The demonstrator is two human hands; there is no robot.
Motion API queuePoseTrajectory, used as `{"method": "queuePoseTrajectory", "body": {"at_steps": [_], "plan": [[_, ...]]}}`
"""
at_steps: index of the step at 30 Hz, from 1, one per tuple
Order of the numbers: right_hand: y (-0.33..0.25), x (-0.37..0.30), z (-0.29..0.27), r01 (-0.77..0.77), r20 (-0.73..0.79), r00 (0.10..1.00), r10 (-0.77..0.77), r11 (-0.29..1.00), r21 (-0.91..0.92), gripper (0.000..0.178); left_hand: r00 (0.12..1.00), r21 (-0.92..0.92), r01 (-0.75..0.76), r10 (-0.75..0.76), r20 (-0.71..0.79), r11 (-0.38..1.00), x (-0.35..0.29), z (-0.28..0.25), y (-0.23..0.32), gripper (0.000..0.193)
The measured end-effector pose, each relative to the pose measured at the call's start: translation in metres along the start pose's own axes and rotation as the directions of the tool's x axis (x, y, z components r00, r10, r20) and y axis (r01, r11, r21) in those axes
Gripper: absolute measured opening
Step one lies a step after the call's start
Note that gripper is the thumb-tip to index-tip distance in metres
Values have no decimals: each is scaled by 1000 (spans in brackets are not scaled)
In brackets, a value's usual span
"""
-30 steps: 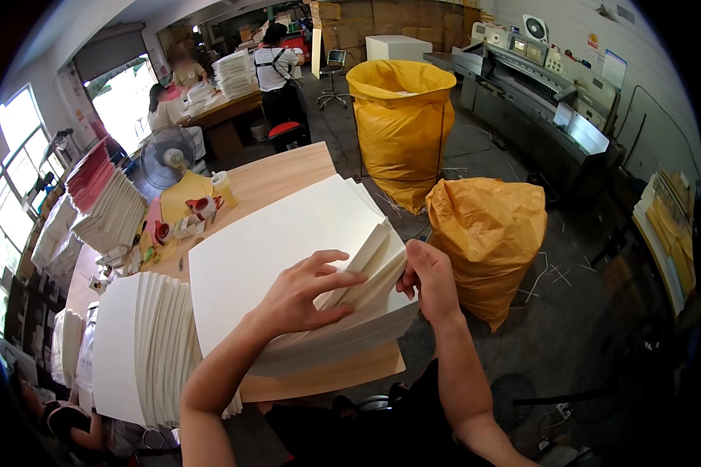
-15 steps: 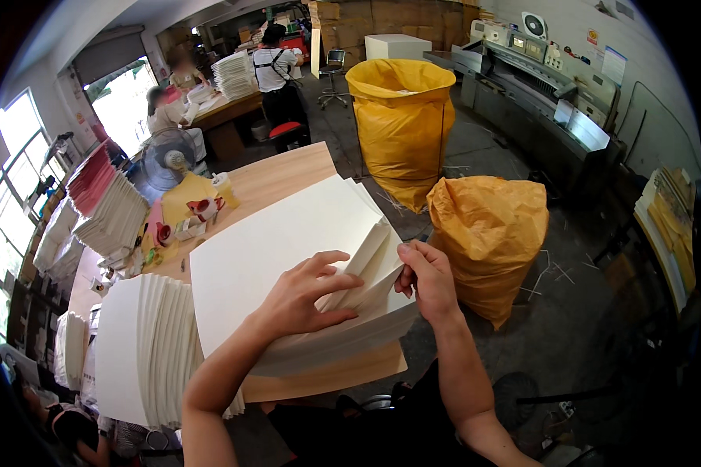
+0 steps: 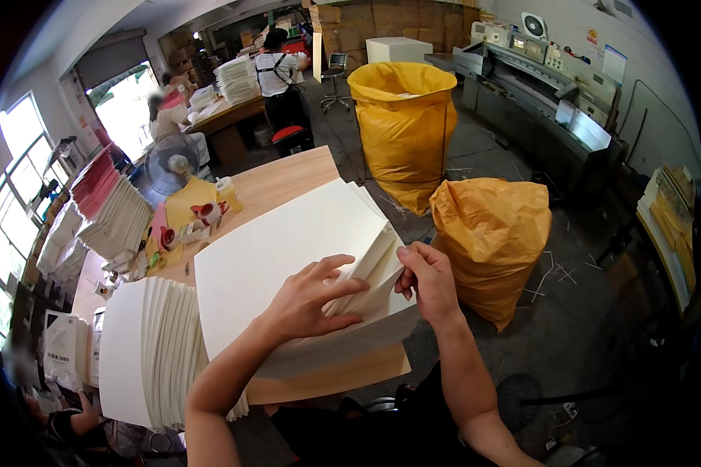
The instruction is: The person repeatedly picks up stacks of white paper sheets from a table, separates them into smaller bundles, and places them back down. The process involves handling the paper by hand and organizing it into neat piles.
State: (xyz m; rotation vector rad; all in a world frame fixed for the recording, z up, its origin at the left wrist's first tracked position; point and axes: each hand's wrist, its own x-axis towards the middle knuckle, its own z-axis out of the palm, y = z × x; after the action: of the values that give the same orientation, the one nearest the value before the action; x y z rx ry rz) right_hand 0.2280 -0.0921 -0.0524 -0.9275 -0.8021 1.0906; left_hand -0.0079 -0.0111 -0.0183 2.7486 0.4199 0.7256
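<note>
Your left hand [image 3: 319, 300] was splayed at the lifted white sheets [image 3: 371, 257] | your right hand [image 3: 427, 279] pinched their edge | paper stack [image 3: 276, 241] lay on wooden table [image 3: 308, 166]

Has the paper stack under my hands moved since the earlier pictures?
No, the white paper stack shows no visible shift against the wooden tabletop.

The paper stack [image 3: 280, 233] is plain white, the tall sack [image 3: 401, 136] yellow-orange, the tabletop [image 3: 296, 175] pale brown wood grain.
</note>
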Motion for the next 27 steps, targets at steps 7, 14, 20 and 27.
{"method": "queuePoseTrajectory", "body": {"at_steps": [7, 14, 20, 27], "plan": [[24, -39, -28, 339, -68, 724, -687, 440, -832, 24, 1000, -71, 0, -2, -29, 997, -1, 2, -6, 49], [46, -50, -9, 604, 578, 758, -302, -8, -797, 37, 981, 287, -135, 86, 175, 948, -4, 13, 7, 69], [41, -46, -6, 563, 547, 826, -133, 222, -796, 49, 996, 390, 55, -77, 43, 919, -30, 22, 22, 83], [40, -53, -6, 461, 461, 887, -32, 130, -878, 64, 773, 539, 629, -378, -510, 560, -171, 3, 24, 71]]}}
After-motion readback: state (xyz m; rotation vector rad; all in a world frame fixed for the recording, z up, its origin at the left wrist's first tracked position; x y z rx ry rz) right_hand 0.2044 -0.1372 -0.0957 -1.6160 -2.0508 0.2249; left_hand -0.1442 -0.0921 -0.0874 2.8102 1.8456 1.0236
